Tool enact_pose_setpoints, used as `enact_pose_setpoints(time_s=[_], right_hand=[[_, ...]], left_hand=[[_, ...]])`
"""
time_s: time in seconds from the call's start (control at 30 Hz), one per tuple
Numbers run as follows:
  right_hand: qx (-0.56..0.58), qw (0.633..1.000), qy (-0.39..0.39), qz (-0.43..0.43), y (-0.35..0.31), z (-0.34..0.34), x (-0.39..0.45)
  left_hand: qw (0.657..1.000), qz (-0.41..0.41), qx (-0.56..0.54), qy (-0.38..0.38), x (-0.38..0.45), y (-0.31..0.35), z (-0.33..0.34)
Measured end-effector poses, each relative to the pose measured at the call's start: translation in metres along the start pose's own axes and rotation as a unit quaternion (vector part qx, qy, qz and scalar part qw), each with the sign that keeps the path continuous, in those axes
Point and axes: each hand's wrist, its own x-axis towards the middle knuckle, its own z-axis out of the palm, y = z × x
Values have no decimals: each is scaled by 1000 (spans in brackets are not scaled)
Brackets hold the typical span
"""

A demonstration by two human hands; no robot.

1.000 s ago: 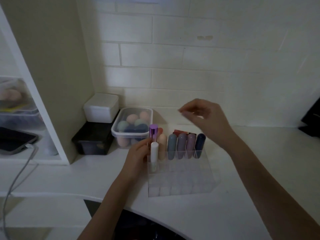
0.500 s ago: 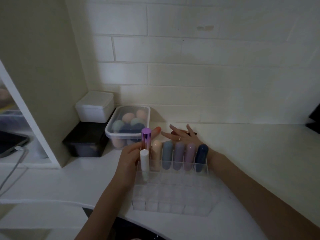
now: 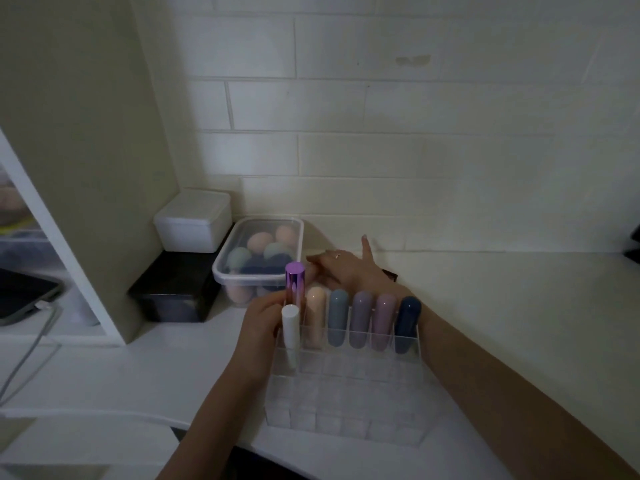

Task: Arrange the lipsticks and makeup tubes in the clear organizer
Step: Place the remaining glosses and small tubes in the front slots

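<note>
The clear organizer (image 3: pixel 346 396) stands on the white counter near its front edge. Its back row holds a metallic purple tube (image 3: pixel 294 282), then peach (image 3: pixel 316 318), blue-grey (image 3: pixel 338 318), mauve (image 3: pixel 361 320), pink (image 3: pixel 384 322) and navy (image 3: pixel 407 323) tubes. A white tube (image 3: pixel 290 336) stands in the second row at the left. My left hand (image 3: pixel 259 329) is curled around the organizer's back left corner, its fingertips touching the purple and white tubes. My right hand (image 3: pixel 349 271) lies behind the back row, palm down with fingers spread, over a small dark item (image 3: pixel 390 274) that is mostly hidden.
A lidded clear box of makeup sponges (image 3: pixel 258 258) sits behind the organizer on the left. Beside it, a white box (image 3: pixel 194 220) is stacked on a black box (image 3: pixel 173 289). A shelf unit with a dark device (image 3: pixel 24 296) and cable (image 3: pixel 27 358) lies left. The brick wall is close behind.
My right hand came down from above the organizer and now reaches behind the back row. My left hand has stayed at the organizer's left corner. The view has moved closer.
</note>
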Motion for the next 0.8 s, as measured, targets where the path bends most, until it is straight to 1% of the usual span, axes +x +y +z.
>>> enact_pose_setpoints(time_s=[0.07, 0.1, 0.13, 0.17, 0.2, 0.23, 0.27, 0.3, 0.33, 0.37, 0.43, 0.5, 0.6, 0.67, 0.8], right_hand=[[108, 993, -19, 45, -7, -4, 2], [178, 981, -28, 70, -10, -6, -1], [215, 974, -25, 74, -7, -7, -4], [218, 975, -2, 50, -3, -10, -9], [230, 972, 41, 30, 2, -13, -15], [267, 958, 100, 24, 8, -19, -22], [301, 940, 157, 32, 15, -24, -28], [308, 929, 199, 46, 23, -30, -33], [298, 928, 214, 66, 30, -34, -38], [281, 935, 197, 88, 37, -36, -42], [262, 949, 125, 122, 46, -33, -53], [264, 950, 90, 139, 46, -27, -64], [277, 943, 115, 143, 41, -26, -71], [297, 936, 127, 137, 36, -28, -72], [340, 925, 121, 115, 29, -30, -79]], left_hand=[[1000, -3, 0, -4, 3, -2, -2], [1000, -3, 3, -19, 3, -3, -2], [1000, -3, 0, -30, 4, -2, -2], [999, -13, -17, -29, 2, 1, -1], [999, -27, -39, -24, 1, 4, 1], [998, -33, -52, -24, 0, 5, 2], [998, -30, -51, -22, -2, 8, 3], [998, -24, -46, -19, -3, 9, 4], [999, -20, -46, -14, -3, 10, 4], [998, -34, -57, -12, -2, 8, 4], [997, -43, -59, -29, 1, 6, 3], [997, -48, -51, -21, 2, 3, 2], [1000, -5, 2, -28, 3, 1, 1], [1000, 2, 2, -15, 1, 1, 0], [998, 44, 32, -32, 1, -1, -2]])
